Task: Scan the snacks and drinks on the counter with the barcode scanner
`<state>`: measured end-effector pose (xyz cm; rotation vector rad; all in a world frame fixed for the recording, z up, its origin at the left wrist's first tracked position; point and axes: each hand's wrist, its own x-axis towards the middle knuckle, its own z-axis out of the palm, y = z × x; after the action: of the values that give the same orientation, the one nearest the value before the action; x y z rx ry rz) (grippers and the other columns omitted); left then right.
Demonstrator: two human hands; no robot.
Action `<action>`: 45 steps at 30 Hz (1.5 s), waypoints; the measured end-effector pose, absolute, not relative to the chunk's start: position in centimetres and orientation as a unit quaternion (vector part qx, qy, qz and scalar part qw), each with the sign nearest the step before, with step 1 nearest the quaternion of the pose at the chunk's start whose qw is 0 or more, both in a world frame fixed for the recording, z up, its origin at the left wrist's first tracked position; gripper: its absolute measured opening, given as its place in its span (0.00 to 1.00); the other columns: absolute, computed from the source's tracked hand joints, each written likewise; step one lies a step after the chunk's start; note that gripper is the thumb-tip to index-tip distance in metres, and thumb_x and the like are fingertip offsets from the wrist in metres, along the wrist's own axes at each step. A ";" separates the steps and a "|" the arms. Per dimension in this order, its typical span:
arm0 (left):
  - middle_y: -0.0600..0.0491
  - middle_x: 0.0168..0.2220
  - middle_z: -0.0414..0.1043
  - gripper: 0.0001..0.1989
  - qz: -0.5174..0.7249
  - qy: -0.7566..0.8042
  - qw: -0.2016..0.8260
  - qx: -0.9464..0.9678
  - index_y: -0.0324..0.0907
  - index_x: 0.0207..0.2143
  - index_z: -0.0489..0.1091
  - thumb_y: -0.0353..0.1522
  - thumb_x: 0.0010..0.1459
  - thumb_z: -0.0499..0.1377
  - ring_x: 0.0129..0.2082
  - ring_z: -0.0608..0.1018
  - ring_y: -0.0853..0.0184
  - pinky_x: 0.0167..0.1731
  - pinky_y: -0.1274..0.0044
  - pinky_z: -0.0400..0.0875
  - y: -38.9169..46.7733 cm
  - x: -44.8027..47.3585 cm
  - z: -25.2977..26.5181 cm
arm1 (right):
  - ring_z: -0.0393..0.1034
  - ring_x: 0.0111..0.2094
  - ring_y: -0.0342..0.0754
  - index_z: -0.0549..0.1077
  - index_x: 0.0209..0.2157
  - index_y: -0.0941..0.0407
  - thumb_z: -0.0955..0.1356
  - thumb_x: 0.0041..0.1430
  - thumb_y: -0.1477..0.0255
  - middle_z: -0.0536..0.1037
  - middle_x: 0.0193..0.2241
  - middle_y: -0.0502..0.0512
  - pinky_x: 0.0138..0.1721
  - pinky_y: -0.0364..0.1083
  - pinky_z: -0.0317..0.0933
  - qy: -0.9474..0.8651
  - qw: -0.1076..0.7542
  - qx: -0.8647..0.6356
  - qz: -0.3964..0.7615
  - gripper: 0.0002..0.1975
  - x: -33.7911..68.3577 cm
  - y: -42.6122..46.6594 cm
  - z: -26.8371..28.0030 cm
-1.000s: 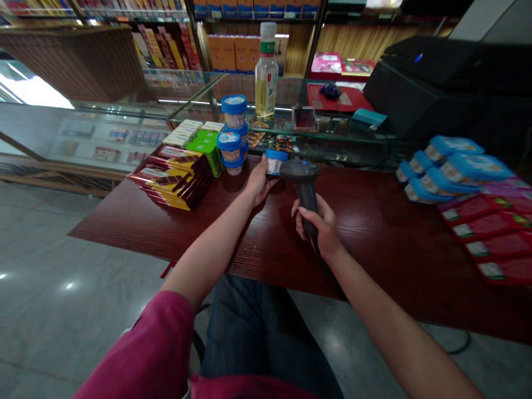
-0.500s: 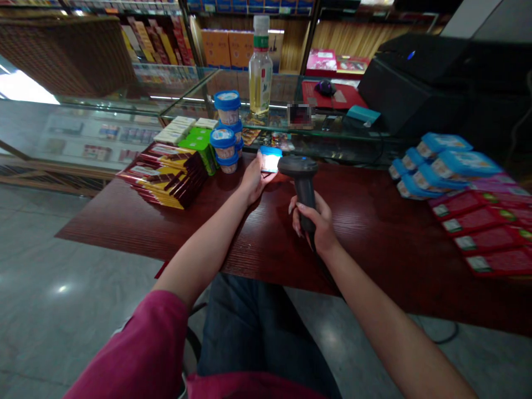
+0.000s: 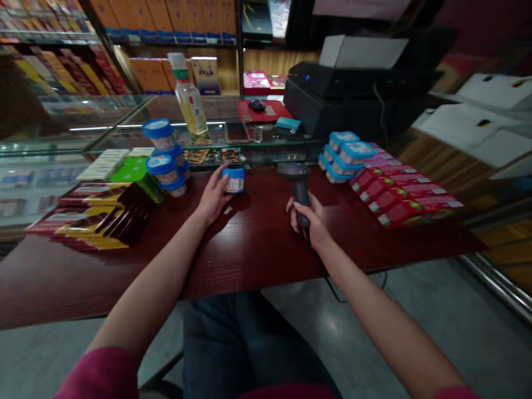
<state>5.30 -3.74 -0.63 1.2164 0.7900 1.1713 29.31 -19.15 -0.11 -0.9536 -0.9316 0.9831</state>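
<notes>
My left hand (image 3: 215, 195) holds a small tub with a blue lid (image 3: 234, 181) by its left side, low over the dark wooden table (image 3: 249, 244). A printed barcode shows on the tub's side. In my right hand (image 3: 311, 219) is a black barcode scanner (image 3: 296, 183), gripped round its handle with the head upward. Its cable hangs down past the table's front edge. Left of my left hand stand stacked blue-lidded tubs (image 3: 162, 166), beside green packs (image 3: 135, 174) and a pile of chocolate packs (image 3: 100, 216).
At the right are stacked blue-lidded boxes (image 3: 347, 155) and rows of red boxes (image 3: 394, 194). Behind, a glass counter (image 3: 137, 124) carries a bottle (image 3: 192, 105), a mouse (image 3: 257, 105) and a black machine (image 3: 332, 105). White boxes (image 3: 494, 122) stand far right.
The view has swung to the right. My left hand and its tub have moved away from the scanner, widening the gap. The bright light on the tub is gone.
</notes>
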 end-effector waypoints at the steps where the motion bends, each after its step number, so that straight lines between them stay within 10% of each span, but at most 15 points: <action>1: 0.48 0.54 0.79 0.28 0.490 0.346 0.578 0.553 0.52 0.61 0.70 0.44 0.60 0.68 0.48 0.83 0.60 0.49 0.67 0.80 -4.0 5.8 -0.8 | 0.63 0.14 0.37 0.70 0.40 0.51 0.76 0.55 0.61 0.78 0.32 0.45 0.11 0.40 0.56 -0.412 0.681 -0.438 0.418 0.17 31.1 -20.1 -0.1; 8: 0.47 0.53 0.80 0.20 0.429 0.355 0.390 0.733 0.45 0.49 0.76 0.35 0.54 0.72 0.50 0.82 0.58 0.55 0.65 0.77 -7.2 13.5 -1.7 | 0.66 0.16 0.40 0.71 0.46 0.49 0.77 0.56 0.62 0.77 0.37 0.46 0.15 0.44 0.62 -0.391 0.742 -0.498 0.221 0.19 39.6 -26.1 -0.2; 16: 0.47 0.61 0.79 0.24 0.280 0.286 0.301 0.865 0.50 0.66 0.73 0.31 0.69 0.62 0.60 0.81 0.57 0.63 0.67 0.72 -12.2 23.2 0.3 | 0.66 0.20 0.43 0.66 0.55 0.44 0.71 0.68 0.61 0.75 0.38 0.52 0.22 0.47 0.65 -0.360 0.780 -0.512 0.001 0.17 40.3 -26.9 -1.2; 25: 0.36 0.51 0.83 0.30 0.122 0.361 0.065 0.922 0.47 0.72 0.65 0.46 0.73 0.57 0.51 0.85 0.45 0.48 0.64 0.77 -14.7 31.3 3.2 | 0.64 0.20 0.42 0.65 0.56 0.44 0.73 0.63 0.59 0.74 0.40 0.52 0.22 0.47 0.66 -0.282 0.816 -0.498 0.086 0.23 40.3 -27.2 -1.1; 45: 0.45 0.54 0.83 0.33 0.141 0.381 0.108 0.907 0.52 0.78 0.50 0.44 0.76 0.53 0.52 0.86 0.54 0.51 0.67 0.78 -14.6 33.4 1.8 | 0.63 0.17 0.41 0.67 0.54 0.49 0.73 0.61 0.61 0.76 0.37 0.51 0.18 0.47 0.65 -0.294 0.801 -0.518 0.066 0.23 40.3 -26.8 -1.3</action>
<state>33.40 -14.57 1.79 2.6703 1.1210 0.4146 40.28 -26.82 -1.27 -1.1111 -0.6304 0.1411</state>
